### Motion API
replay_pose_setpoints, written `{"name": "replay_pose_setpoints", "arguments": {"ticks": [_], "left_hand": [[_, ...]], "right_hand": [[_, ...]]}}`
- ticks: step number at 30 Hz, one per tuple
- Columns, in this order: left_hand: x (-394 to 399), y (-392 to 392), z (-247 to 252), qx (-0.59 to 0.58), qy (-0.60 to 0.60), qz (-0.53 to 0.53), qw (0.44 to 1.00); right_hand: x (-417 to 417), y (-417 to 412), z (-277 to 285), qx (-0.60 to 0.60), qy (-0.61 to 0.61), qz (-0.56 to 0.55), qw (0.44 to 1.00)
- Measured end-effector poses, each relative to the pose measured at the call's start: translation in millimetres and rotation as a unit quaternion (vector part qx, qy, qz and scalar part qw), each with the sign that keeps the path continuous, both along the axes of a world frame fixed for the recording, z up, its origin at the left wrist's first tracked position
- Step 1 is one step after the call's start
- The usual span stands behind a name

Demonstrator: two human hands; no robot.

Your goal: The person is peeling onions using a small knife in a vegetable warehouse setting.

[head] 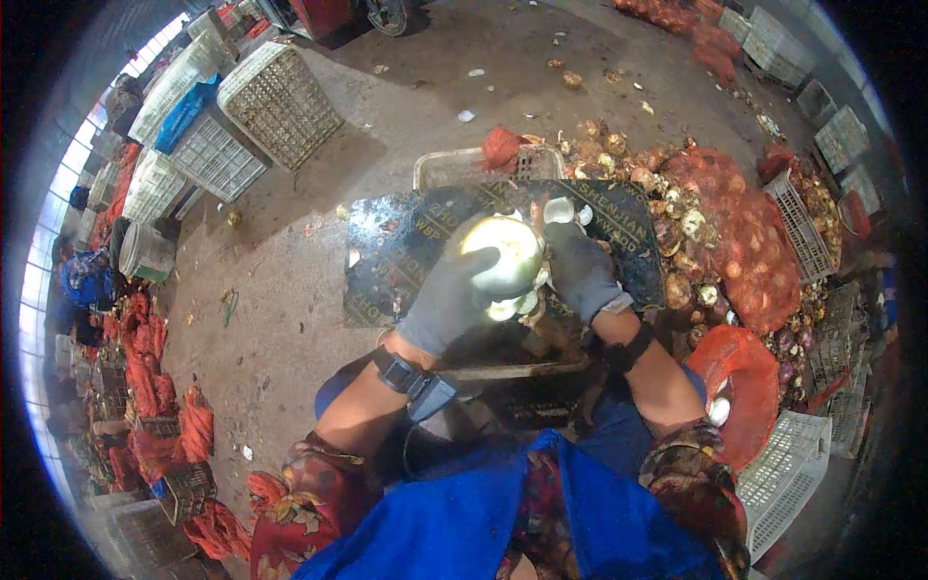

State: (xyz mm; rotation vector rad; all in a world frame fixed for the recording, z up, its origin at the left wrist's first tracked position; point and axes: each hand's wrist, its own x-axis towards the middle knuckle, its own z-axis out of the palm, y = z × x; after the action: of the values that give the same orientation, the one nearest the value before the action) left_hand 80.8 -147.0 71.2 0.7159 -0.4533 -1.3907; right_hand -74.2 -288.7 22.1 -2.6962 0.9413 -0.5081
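My left hand (453, 293), in a grey glove, grips a large pale onion (511, 250) with its thumb across the front. The onion's surface is brightly lit and looks peeled. Close to its right side is my right hand (580, 264), also gloved, with the fingers curled; whether they hold anything is hidden. Below both lies a black plywood board (384, 279) bearing yellow printing. Pale onion pieces (502, 310) show just under the held onion. Beyond my right fingertips sits a whitish onion piece (559, 210).
Past the board stands a plastic crate (442, 168) with red netting (502, 148) on its rim. Unpeeled onions (678, 290) and a full red mesh sack (754, 246) crowd the right. An opened red net bag (747, 391) and white crate (786, 478) are nearer me. Crates (279, 101) stand far left.
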Motion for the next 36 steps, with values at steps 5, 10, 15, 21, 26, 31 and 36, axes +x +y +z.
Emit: {"name": "replay_pose_setpoints", "arguments": {"ticks": [5, 10, 15, 21, 26, 31, 36], "left_hand": [[6, 10, 18, 0.008, -0.005, 0.019, 1.000], [22, 9, 0, -0.040, -0.163, 0.052, 0.984], [12, 12, 16, -0.027, -0.180, 0.056, 0.982], [24, 10, 8, -0.041, -0.513, -0.013, 0.857], [16, 5, 5, 0.016, -0.031, -0.023, 0.999], [23, 5, -11, 0.020, 0.035, -0.028, 0.999], [23, 7, -11, 0.042, 0.068, -0.051, 0.996]], "right_hand": [[-12, 8, 29, 0.067, -0.044, -0.013, 0.997], [-21, 25, 42, -0.014, -0.044, 0.177, 0.983], [-21, 29, 45, -0.010, -0.016, 0.146, 0.989], [-15, 34, 31, -0.042, 0.012, 0.113, 0.993], [-4, 35, 12, -0.062, 0.078, 0.037, 0.994], [3, 35, 5, -0.064, 0.039, 0.043, 0.996], [11, 32, 13, -0.047, 0.034, 0.019, 0.998]]}}
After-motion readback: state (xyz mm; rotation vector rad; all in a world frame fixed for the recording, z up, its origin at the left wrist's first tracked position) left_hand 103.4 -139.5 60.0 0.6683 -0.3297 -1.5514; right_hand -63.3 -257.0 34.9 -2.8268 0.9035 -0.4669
